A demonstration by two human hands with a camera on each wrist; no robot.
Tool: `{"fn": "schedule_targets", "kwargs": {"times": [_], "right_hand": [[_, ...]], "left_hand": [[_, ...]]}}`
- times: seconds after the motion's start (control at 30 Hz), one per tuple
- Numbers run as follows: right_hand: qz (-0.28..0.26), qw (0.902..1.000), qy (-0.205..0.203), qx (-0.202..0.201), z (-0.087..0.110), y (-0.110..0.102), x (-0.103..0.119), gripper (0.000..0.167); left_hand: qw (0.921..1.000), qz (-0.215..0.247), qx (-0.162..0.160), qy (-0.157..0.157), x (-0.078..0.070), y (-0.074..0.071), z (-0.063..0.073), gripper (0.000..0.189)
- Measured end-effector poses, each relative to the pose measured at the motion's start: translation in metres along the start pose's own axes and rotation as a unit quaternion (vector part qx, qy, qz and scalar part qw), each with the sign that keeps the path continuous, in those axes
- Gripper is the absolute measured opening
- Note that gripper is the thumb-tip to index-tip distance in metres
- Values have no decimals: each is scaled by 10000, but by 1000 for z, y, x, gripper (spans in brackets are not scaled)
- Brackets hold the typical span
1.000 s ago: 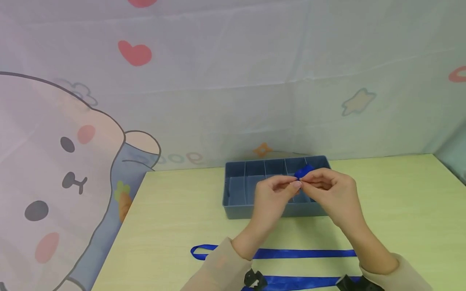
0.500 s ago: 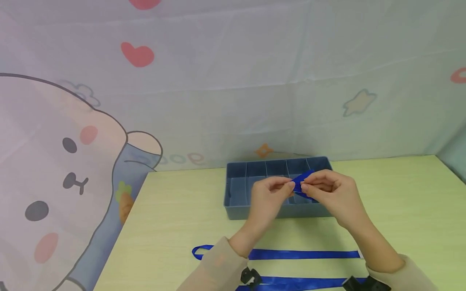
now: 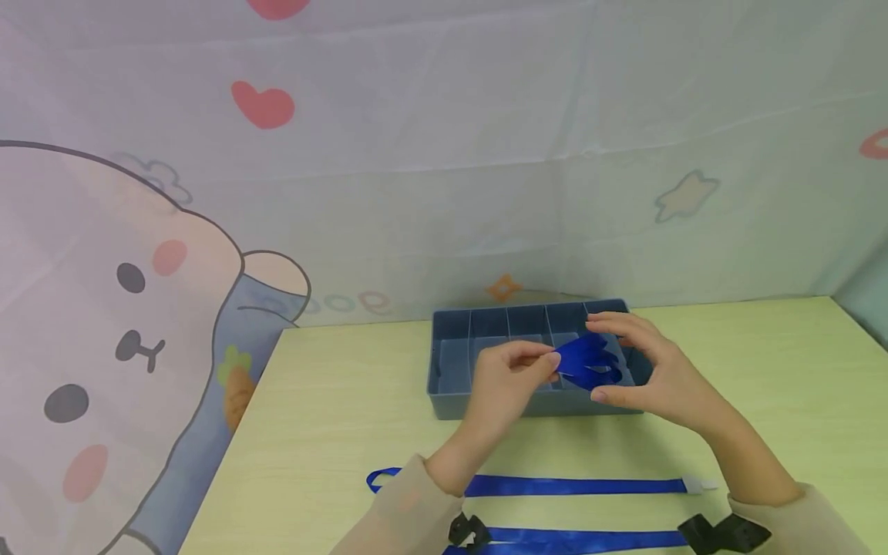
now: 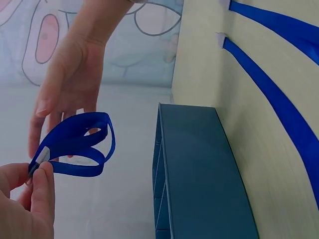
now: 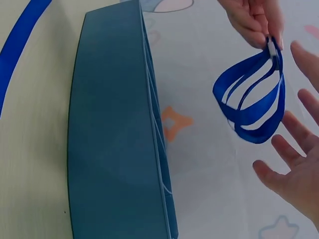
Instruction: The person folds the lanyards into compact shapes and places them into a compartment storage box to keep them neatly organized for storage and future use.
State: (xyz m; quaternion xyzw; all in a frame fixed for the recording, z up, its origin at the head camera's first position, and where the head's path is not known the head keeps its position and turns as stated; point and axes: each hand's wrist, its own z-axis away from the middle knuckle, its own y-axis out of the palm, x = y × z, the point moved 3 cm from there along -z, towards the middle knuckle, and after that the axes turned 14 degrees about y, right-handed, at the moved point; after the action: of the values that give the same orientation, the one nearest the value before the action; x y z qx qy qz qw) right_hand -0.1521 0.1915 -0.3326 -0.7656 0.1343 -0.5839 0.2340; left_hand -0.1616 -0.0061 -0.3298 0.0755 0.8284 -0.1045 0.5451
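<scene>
My left hand (image 3: 509, 379) pinches the gathered end of a blue lanyard (image 3: 581, 361), folded into several loops, between thumb and fingers above the box. A whitish end piece shows at the pinch in the left wrist view, where the loops (image 4: 75, 130) fan out away from the fingertips. To the right of these loops is my right hand (image 3: 666, 378), its thumb and fingers spread apart and holding nothing. In the right wrist view its fingers (image 5: 291, 149) lie beside the hanging loops. Below both hands stands a blue-grey compartment box (image 3: 458, 405).
Flat across the table front lies a blue lanyard (image 3: 576, 486) with a whitish end piece (image 3: 696, 485) at its right. Nearer me lies more blue strap (image 3: 590, 537), partly hidden by my wrists. A cartoon-printed cloth (image 3: 444, 154) hangs behind the table.
My right hand has let go of the lanyard, spread its fingers and moved right. The loops have fanned out to the right of my left hand, which keeps its pinch.
</scene>
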Motion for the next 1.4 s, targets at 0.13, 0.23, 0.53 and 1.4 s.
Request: {"fn": "schedule_targets", "kwargs": {"times": [0.13,0.23,0.53,1.4], "right_hand": [[59,9993,179,333,0,2,-5,82],[-39,9984,242,506,0,4,-6,82],[-65,9986,177,485,6,5,-11,73],[-1686,9787,-567,1024,25,12,-14,58]], "left_hand": [[9998,161,50,-113,-2,-1,1,18],[9992,318,50,-256,-4,-2,2,18],[9967,635,51,-496,-5,-6,6,18],[9917,967,113,-846,0,-13,18,20]]}}
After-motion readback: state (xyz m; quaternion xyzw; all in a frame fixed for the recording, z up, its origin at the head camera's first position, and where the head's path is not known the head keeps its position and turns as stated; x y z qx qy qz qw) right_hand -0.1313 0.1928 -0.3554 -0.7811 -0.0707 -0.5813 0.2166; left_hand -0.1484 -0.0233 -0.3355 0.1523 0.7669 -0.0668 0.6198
